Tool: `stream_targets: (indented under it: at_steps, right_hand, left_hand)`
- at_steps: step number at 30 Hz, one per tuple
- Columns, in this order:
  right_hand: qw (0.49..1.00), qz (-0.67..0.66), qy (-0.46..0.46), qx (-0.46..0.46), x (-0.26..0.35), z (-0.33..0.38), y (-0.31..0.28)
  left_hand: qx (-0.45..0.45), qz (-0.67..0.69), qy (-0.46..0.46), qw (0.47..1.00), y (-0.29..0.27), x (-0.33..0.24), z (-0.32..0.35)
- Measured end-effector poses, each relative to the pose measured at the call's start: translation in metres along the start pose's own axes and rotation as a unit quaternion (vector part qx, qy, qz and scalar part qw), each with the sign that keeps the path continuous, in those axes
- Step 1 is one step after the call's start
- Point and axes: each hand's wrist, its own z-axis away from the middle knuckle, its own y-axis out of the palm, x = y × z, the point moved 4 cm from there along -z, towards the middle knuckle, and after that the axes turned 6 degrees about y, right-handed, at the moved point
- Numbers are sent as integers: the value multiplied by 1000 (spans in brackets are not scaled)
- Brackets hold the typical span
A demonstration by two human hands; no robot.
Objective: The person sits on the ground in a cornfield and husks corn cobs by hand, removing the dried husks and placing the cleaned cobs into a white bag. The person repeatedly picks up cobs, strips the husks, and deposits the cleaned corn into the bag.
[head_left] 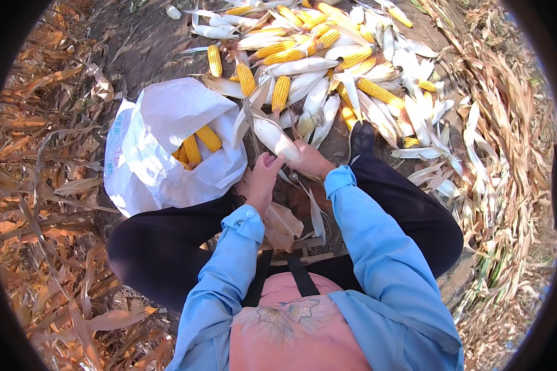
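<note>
An ear of corn (pixel 275 138), wrapped in pale husk, is held between my two hands in front of my lap. My left hand (pixel 265 177) closes its fingers at the near end of the ear, on the left side. From the right, my right hand (pixel 308 161) grips that same end. The husk's dry tip points away from me, up and to the left. To the left of the ear stands an open white woven sack (pixel 167 117), with several bare yellow cobs (pixel 192 148) inside.
A large heap of corn (pixel 315 74), some husked and some still wrapped, spreads over the soil beyond my hands. Dry stalks (pixel 495 123) lie along the right side, and brown leaves (pixel 49 185) cover the left. My shoe (pixel 362 139) touches the heap's near edge.
</note>
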Motion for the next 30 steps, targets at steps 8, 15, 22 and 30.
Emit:
stream_targets:
  at_steps: [8, 15, 22, 30]
  right_hand:
    - [971, 110, -86, -192, 61, 84, 9]
    - [970, -148, -11, -194, 56, 107, -15]
    - [938, -281, 6, -202, 60, 111, -40]
    - [875, -453, 106, -132, 57, 117, -43]
  left_hand:
    - [27, 87, 35, 995, 22, -21, 0]
    - [186, 263, 16, 947, 47, -30, 19]
    - [270, 307, -43, 911, 48, -53, 45]
    - [296, 243, -8, 924, 48, -58, 50]
